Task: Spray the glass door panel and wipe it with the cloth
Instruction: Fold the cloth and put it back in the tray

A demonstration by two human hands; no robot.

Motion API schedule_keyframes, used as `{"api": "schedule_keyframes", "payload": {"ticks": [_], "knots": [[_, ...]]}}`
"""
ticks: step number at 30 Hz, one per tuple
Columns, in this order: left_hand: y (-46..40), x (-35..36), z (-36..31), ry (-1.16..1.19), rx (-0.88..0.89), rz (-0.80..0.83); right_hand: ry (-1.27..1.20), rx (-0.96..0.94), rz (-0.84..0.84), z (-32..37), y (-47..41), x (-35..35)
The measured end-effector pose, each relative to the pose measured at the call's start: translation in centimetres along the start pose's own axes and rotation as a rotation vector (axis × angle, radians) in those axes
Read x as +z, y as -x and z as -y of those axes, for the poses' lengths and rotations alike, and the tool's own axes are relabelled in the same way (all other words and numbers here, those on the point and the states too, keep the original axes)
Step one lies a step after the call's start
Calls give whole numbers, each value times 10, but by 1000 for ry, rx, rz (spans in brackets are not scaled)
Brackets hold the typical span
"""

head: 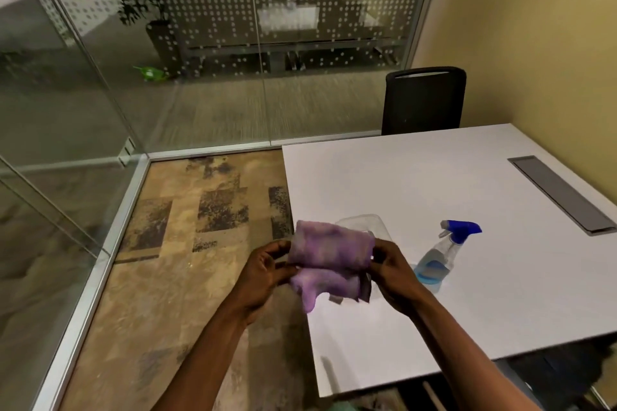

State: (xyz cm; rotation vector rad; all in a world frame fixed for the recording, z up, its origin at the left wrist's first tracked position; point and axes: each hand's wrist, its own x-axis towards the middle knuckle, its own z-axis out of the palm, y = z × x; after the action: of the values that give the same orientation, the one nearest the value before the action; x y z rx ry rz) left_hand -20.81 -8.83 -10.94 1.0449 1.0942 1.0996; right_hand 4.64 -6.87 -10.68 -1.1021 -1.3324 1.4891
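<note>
Glass door panel [60,103] at left: rigid, smooth, fragile; exact door leaf among panes unclear. Left hand [267,272] pinched left edge of cloth [329,260]; right hand [392,272] pinched right edge. Cloth held folded over table [500,277] corner: soft, light, limp; best gripped bunched. Spray bottle [440,258] stood on table, near right hand: light, slick plastic; best taken by neck. Clear object behind cloth mostly hidden, unidentifiable.

Office mtg rm | glass partition walls [187,69] w/ dotted frosting seen beyond the held cloth | white conf table [467,277] w/ grey cable hatch [561,195] found right of the grip | black office chair [424,100] tucked at far table edge | carpet tiles [207,230] laid below the grip
</note>
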Motion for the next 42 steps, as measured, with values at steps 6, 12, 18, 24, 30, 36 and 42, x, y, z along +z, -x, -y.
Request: {"api": "schedule_keyframes", "payload": {"ticks": [6, 12, 18, 24, 30, 36, 42], "knots": [[-24, 6, -12, -138, 120, 74, 31, -45, 23, 3, -22, -16], [-48, 26, 8, 81, -52, -33, -54, 73, -64, -8, -32, -42], [-61, 58, 57, -133, -398, 16, -8, 348, -224, -58, -32, -67], [-99, 87, 60, 17, -566, -58, -170, 634, -359, -66, -46, -98], [-146, 111, 86, -358, -423, -170, 37, 452, -362, -76, -74, -103], [-190, 135, 96, -709, -240, -235, 514, 293, -289, -98, -116, -116], [-217, 142, 138, -866, -218, -116, 822, 302, -51, -135, -148, -128]]}}
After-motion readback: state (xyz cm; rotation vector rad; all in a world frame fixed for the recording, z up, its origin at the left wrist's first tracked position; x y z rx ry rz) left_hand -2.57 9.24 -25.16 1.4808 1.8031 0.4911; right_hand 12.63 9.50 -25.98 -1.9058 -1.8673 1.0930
